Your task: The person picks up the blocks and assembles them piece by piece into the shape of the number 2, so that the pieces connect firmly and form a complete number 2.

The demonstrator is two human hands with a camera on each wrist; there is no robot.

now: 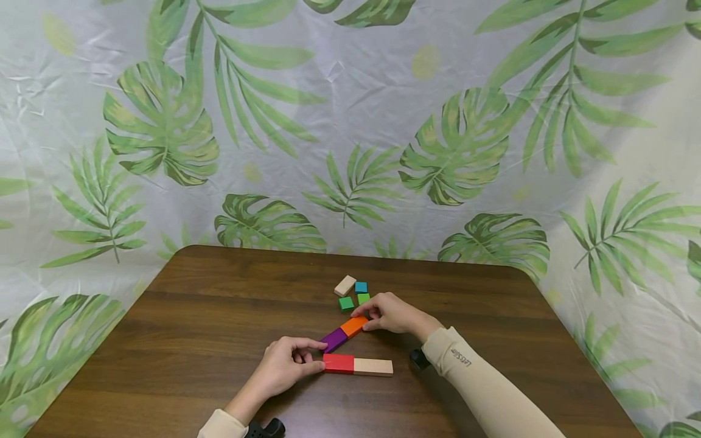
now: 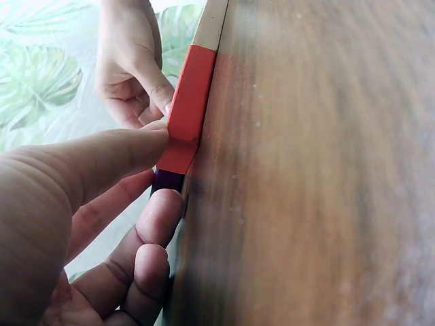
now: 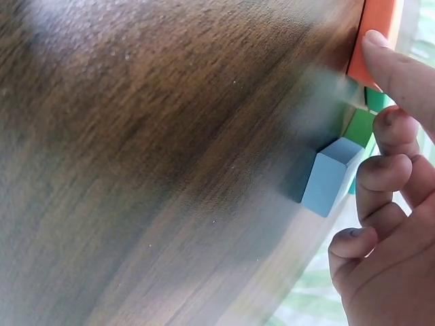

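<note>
A purple block (image 1: 333,340) and an orange block (image 1: 353,327) lie end to end in a slanted row on the table. Below it, a red block (image 1: 338,364) and a plain wooden block (image 1: 373,367) form a second row; the rows come close at their left ends. My left hand (image 1: 285,367) touches the red block's left end with its thumb, while its extended index finger reaches the purple block's outer end. My right hand (image 1: 395,314) pinches the orange block's far end between thumb and index finger; its other fingers curl loosely, as the right wrist view shows.
Beyond the rows lie another plain wooden block (image 1: 345,286), a blue block (image 1: 361,288), a green block (image 1: 346,304) and a light green block (image 1: 364,298), near my right hand. The brown wooden table (image 1: 230,292) ends at a leaf-print curtain (image 1: 361,121).
</note>
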